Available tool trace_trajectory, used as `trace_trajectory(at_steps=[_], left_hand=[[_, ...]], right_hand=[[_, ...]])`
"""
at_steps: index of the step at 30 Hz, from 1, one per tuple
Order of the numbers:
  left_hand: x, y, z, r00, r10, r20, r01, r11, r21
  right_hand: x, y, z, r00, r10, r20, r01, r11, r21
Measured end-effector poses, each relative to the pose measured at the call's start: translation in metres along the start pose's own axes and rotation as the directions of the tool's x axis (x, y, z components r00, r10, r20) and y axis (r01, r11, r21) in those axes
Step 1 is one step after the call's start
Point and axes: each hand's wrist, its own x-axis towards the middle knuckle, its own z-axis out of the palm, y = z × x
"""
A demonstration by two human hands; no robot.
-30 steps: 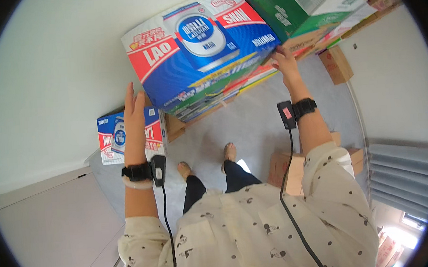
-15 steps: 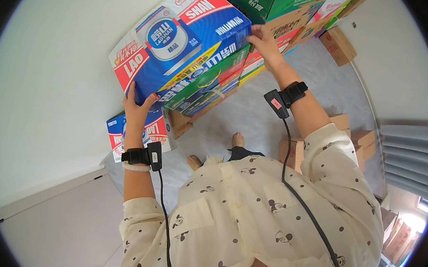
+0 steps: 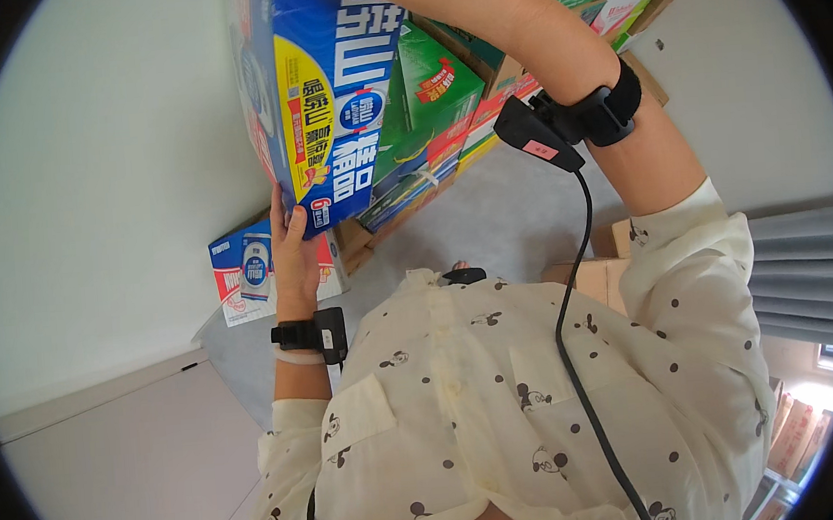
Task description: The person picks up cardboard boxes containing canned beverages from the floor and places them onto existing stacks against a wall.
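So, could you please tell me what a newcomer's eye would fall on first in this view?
Most likely the big blue drinks carton, tilted on end above and left of centre, with the left hand at its lower corner. Next might come the right forearm, arching across the top with a black strapped-on device near the wrist. Lower left, a blue, red and white carton shows partly behind that left hand.

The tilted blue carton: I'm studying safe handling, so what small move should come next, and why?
I'd perhaps settle the left hand more squarely under the tilted blue carton: that hand meets it near its lower end, and the right hand is out of view past the top edge, so its grip can't be checked.
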Motion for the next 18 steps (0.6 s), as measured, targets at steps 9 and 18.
trace_trajectory(at_steps=[9, 18], left_hand=[[0.007, -0.024, -0.005, 0.988, -0.138, 0.068, 0.153, 0.935, -0.319], [0.018, -0.012, 0.026, 0.978, -0.208, 0.031, 0.210, 0.952, -0.224]], right_hand=[[0.034, -0.053, -0.020, 0.942, -0.184, 0.282, 0.183, 0.983, 0.031], [0.054, -0.021, -0.049, 0.895, 0.008, 0.446, -0.024, 0.999, 0.031]])
